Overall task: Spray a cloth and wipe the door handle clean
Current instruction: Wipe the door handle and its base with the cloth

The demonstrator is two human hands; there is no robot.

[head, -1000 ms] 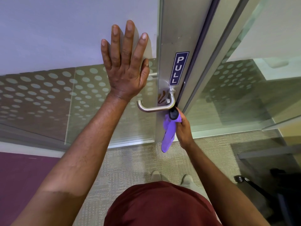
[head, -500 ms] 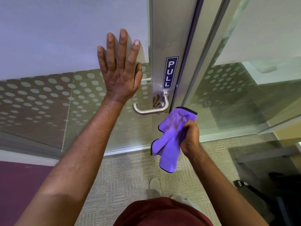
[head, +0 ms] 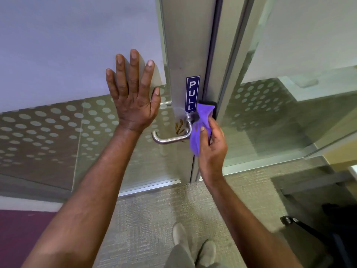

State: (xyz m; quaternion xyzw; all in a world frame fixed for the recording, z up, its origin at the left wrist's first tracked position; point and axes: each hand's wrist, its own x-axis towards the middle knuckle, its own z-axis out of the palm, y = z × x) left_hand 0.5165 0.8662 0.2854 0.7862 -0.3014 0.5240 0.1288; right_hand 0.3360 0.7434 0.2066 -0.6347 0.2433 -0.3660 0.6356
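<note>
Raised since the earlier frame, purple cloth [head: 201, 130] is pinched by right hand [head: 211, 149] fingers against door handle [head: 170, 139] base; left hand [head: 133, 97] is spread on glass; lever risks being missed.

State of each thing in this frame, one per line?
left hand: open, flat against the glass door
right hand: grips the purple cloth
purple cloth: bunched, pressed at the door handle's pivot
door handle: level, lever bare
PULL sign: upright, stuck above handle
</note>
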